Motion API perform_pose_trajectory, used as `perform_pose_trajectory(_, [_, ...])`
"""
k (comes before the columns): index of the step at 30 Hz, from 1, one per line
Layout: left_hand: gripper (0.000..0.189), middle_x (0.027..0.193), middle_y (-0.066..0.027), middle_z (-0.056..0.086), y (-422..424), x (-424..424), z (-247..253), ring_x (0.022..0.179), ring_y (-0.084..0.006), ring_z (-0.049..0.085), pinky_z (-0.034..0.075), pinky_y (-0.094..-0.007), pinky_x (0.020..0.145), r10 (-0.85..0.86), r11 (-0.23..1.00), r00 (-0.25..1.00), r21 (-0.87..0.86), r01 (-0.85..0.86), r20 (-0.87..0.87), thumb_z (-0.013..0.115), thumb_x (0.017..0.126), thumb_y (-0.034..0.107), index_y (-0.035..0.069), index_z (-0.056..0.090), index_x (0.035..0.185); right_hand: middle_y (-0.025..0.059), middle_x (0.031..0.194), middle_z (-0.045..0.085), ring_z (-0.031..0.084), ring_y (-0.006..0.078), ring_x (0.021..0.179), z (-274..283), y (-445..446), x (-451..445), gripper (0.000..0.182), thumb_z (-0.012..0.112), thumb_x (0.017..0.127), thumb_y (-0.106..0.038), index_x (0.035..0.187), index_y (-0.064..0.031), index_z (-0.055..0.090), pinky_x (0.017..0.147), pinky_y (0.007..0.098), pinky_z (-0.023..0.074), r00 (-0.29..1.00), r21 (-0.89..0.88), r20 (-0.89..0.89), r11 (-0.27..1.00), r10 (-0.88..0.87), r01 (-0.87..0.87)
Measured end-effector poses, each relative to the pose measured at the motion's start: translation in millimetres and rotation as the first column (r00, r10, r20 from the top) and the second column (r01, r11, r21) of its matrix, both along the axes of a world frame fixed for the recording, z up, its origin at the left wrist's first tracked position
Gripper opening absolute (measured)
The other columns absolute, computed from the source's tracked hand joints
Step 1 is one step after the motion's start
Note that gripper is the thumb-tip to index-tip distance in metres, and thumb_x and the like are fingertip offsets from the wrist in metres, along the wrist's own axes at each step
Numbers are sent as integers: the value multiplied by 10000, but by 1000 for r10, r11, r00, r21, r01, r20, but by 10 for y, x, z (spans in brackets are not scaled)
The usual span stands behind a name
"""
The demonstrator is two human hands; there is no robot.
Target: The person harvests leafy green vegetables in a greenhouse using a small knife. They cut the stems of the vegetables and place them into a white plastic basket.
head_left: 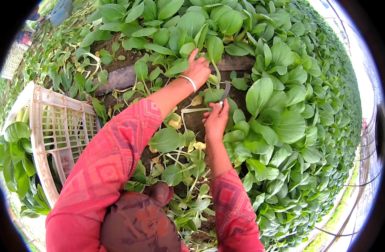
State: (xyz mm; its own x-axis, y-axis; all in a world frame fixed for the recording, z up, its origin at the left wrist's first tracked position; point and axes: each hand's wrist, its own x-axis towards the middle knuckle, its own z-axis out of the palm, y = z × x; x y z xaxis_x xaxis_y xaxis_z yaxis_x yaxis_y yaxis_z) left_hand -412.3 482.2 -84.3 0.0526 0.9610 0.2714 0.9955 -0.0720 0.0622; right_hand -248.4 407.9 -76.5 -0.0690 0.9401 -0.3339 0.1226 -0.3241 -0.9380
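Note:
My left hand (pixel 198 70), with a white bangle at the wrist, reaches into the leafy green plants at upper centre. It is closed around a pale-stemmed leafy green (pixel 213 78), whose leaves stick out past the fingers; the index finger points away. Lower and to the right, my right hand (pixel 216 118) holds a small curved knife (pixel 225 92) by its handle. The dark blade points up, close beside the base of the held plant. Bare soil and loose leaves lie under both hands.
A white plastic crate (pixel 66 102) holding leafy greens stands at the left. Dense growing greens (pixel 286 126) fill the right side. A dark flat strip (pixel 117 80) crosses the soil. Cut leaves (pixel 167 140) lie near my shoe (pixel 161 192). A blue container (pixel 61 12) stands far upper left.

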Motion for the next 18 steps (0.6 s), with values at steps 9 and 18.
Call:
perform_pose_trajectory(9, [112,912,-17,642,11,-6,-9,1046,-187,568,211,-497,1156,-8,1000,1000,-25,8,5,686,792,245,176,756,845,43,927,588,448,80,573,-135,327,139,509,403,1004,-163,1496,-117,278,436,237,391,997,-158,50,986,63,-54])
perform_pose_trajectory(18, [121,891,-20,639,-34,-32,-34,1037,-186,565,204,-501,1156,0,1000,1000,-14,0,10,673,807,250,183,752,869,47,895,575,431,88,552,-317,404,109,521,390,1008,-147,1511,-118,258,427,249,381,990,-142,78,985,113,-101])
